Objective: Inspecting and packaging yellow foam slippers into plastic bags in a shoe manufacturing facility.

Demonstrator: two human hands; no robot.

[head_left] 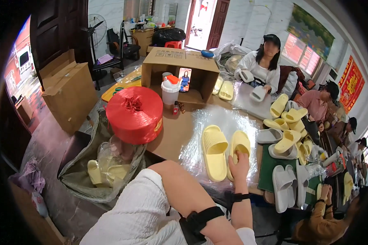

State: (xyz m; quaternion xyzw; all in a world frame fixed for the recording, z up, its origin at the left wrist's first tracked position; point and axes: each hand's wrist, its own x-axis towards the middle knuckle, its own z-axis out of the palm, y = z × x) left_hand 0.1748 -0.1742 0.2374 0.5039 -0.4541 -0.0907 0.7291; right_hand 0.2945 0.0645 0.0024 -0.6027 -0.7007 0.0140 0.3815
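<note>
Two pale yellow slides lie side by side on clear plastic film [188, 141] over the table, toes pointing away. My right hand [239, 164] grips the right slide [239, 141], with its fingers at the foot opening and its thumb by the inner edge. Beside it, the left slide [215, 153] lies untouched. My left arm [180, 183] is bent in front of me and folded back toward my body. Past its black wrist strap [204, 217], only part of my left hand shows at the lower edge, with the fingers hidden.
A large red twine roll [133, 116] stands left, above a sack [104, 192] holding bagged slides. An open carton [180, 61] holds a phone [185, 79]; a white bottle [170, 92] stands before it. Yellow and grey slides [285, 179] crowd the right. A co-worker [259, 67] sits opposite, holding slides.
</note>
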